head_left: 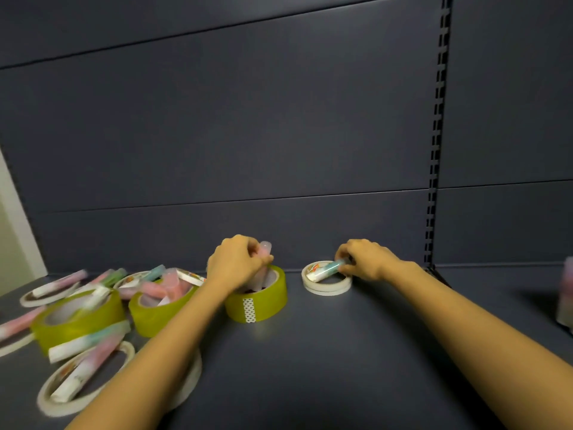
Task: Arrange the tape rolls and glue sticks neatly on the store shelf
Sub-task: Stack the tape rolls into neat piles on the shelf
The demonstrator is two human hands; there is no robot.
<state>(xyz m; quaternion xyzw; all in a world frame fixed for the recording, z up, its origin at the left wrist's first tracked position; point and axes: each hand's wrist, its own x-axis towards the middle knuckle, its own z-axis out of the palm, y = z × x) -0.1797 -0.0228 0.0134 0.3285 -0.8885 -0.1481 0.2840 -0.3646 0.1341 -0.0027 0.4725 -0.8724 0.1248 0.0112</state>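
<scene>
My left hand (237,262) grips a pink glue stick (265,252) that stands nearly upright inside the core of a yellow-green tape roll (257,301) at the middle of the shelf. My right hand (366,259) pinches a teal and white glue stick (325,270) lying across a thin white tape roll (327,283) near the back panel. At the left lies a jumble: two more yellow-green rolls (77,321) (155,311), several thin white rolls (80,386) and several pink and teal glue sticks (86,339).
The dark grey shelf deck (325,361) meets a dark back panel (248,150) with a slotted upright (434,169) at the right. A blurred pastel object (566,293) stands at the far right edge. A pale wall (12,231) borders the left.
</scene>
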